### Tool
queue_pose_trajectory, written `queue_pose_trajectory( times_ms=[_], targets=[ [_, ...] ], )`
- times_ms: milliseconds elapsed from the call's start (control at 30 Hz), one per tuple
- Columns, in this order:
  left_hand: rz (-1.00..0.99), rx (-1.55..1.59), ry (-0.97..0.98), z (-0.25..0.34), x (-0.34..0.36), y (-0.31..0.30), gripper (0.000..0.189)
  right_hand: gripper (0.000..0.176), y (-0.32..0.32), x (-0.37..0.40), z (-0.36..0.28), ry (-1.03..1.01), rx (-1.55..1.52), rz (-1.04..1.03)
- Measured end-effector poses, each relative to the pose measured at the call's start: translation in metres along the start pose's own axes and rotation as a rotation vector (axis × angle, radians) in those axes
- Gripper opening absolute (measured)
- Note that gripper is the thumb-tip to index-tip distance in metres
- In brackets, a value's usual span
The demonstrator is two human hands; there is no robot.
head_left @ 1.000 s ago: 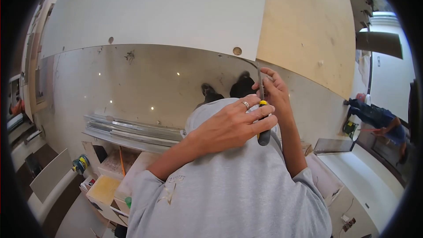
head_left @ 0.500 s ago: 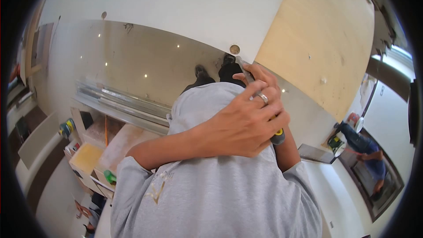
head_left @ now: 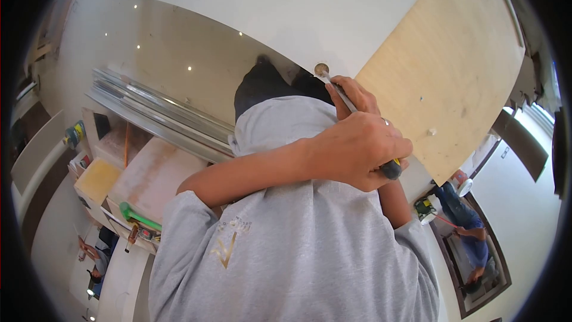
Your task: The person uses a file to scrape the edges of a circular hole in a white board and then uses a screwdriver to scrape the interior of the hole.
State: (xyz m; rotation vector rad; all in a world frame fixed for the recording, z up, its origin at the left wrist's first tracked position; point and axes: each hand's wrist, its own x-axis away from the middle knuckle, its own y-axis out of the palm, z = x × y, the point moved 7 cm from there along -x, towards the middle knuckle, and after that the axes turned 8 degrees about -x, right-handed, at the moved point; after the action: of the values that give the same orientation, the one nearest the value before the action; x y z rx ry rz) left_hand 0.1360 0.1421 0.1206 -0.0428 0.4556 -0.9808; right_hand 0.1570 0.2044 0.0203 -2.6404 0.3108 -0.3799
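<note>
A chisel-like tool (head_left: 344, 96) with a metal shaft and a black and yellow handle slants across the middle of the view. My left hand (head_left: 360, 148), its arm crossing my grey shirt, is wrapped round the handle. Closer to the tip, my right hand (head_left: 357, 94) grips the shaft, partly hidden behind the left. The tool's tip is at the edge of a round hole (head_left: 322, 70) in a white panel (head_left: 256, 6), where a brownish surface shows inside. How deep the tip reaches cannot be seen.
Right of the panel lies a light wood sheet (head_left: 447, 77). Metal strips (head_left: 161, 113) extend at the left, above a box-like unit (head_left: 158, 173) bearing a green-handled tool (head_left: 140, 216). One person (head_left: 473, 238) is at the lower right, another (head_left: 98, 256) at the lower left.
The tool's tip has moved from just beside the hole to its edge. Both hands are slightly farther right in view, and the left has turned, with its back more upward. The view has shifted.
</note>
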Motion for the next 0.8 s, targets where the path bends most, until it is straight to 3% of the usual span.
queue_pose_trajectory(
  times_ms=[100, 200, 300, 400, 500, 633, 700, 800],
  targets=[
    [-0.016, 0.05, 0.018, -0.01, 0.002, -0.009, 0.025, 0.02, 0.009, 0.005, -0.013, -0.051, 0.066, 0.152],
    [-0.085, 0.128, 0.079, -0.019, 0.001, -0.01, 0.032, 0.022, 0.01, 0.001, 0.005, 0.022, 0.169, 0.129],
    [-0.184, 0.173, 0.145, -0.025, -0.002, -0.011, 0.034, 0.028, 0.002, 0.013, 0.057, 0.508, -0.165, -0.027],
    [-0.245, 0.202, 0.18, -0.023, 0.008, -0.015, 0.028, 0.036, -0.005, 0.019, 0.031, 0.928, -0.7, -0.028],
    [-0.324, 0.187, 0.188, -0.022, 0.02, -0.011, 0.023, 0.042, 0.0, 0.029, -0.009, 1.158, -1.007, 0.008],
    [-0.419, 0.201, 0.185, -0.022, 0.024, -0.002, 0.016, 0.046, -0.011, 0.034, 0.001, 1.024, -0.731, -0.163],
    [-0.246, 0.291, 0.228, -0.016, 0.026, -0.02, 0.016, 0.046, -0.019, 0.035, -0.004, 0.984, -0.68, -0.176],
    [-0.209, 0.581, 0.013, -0.028, 0.039, -0.048, 0.021, 0.046, -0.023, 0.05, 0.005, 0.921, -0.672, -0.206]
  ],
)
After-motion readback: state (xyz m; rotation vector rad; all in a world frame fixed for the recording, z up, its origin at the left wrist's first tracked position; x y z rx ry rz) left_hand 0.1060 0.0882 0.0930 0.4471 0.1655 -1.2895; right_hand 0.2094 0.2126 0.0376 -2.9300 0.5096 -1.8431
